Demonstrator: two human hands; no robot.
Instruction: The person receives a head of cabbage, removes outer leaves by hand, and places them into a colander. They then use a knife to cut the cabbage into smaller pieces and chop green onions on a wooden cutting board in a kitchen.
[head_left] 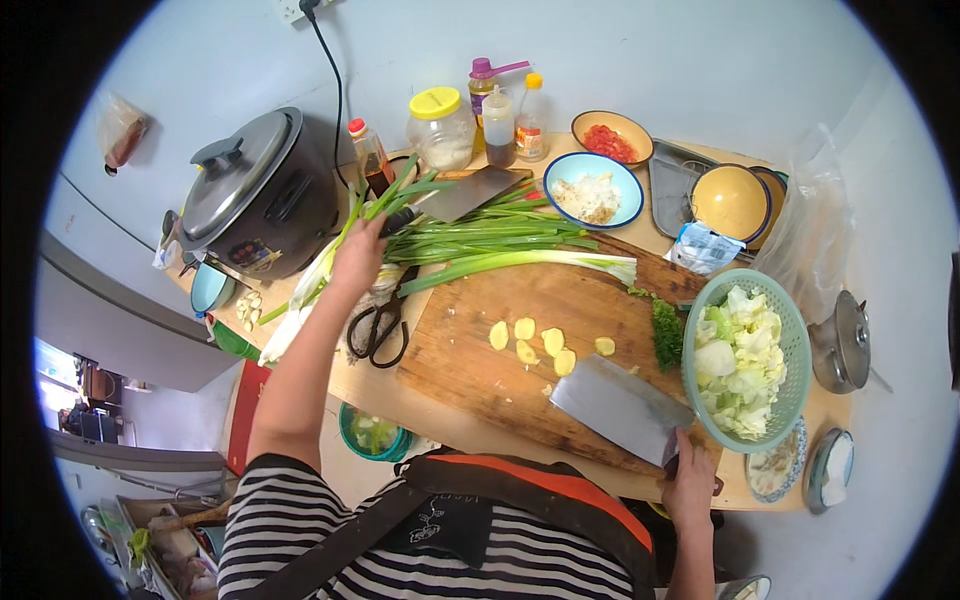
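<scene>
Wooden table (400, 395): cutting board (520, 350), scissors (378, 325), rice cooker (262, 195), bottles (500, 120), bowls (597, 188), green colander (742, 345), garlic cloves (248, 308).

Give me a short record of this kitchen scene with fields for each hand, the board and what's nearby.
left hand: grasping a bunch of green onions
right hand: holding a cleaver flat on the board
cutting board: pale round slices in its middle
right of board: green colander of chopped cabbage
left of board: black scissors, rice cooker
</scene>
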